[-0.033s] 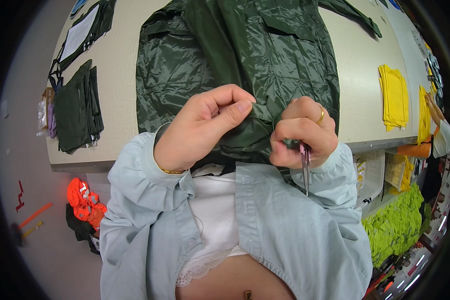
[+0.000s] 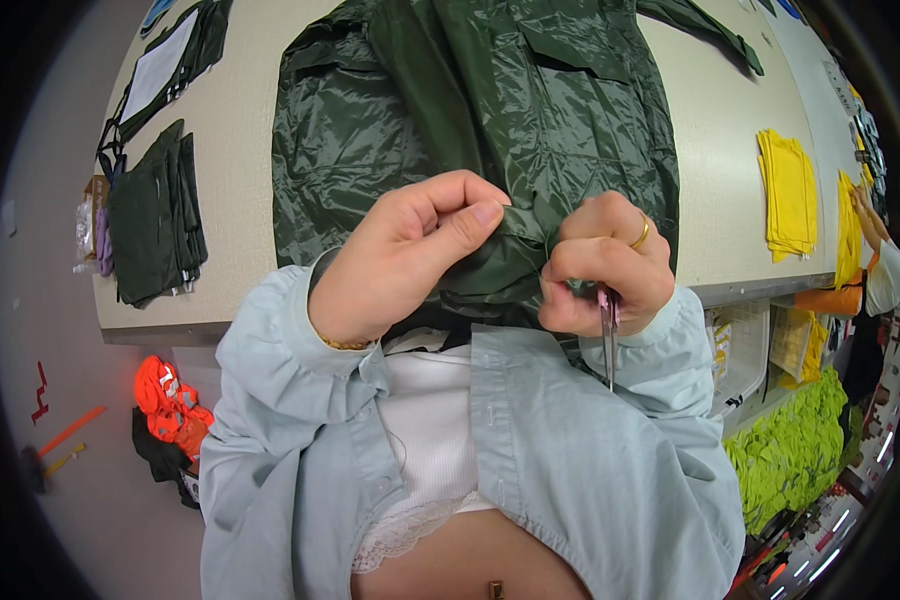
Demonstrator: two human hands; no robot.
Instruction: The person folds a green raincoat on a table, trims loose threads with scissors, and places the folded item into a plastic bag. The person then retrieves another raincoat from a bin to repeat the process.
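Head view: scarcely any change since earlier frame; both hands keep same places, scissors shifted only slightly. Table under and beyond hands. Green garment on it, from between hands outward; hands hide part of near edge. Lime pile low, right of right hand. Dark stack well left of left hand, which pinches garment. Yellow stack well right of right hand, curled round scissors, handles covered; whether fingertips also grip cloth, cannot tell.
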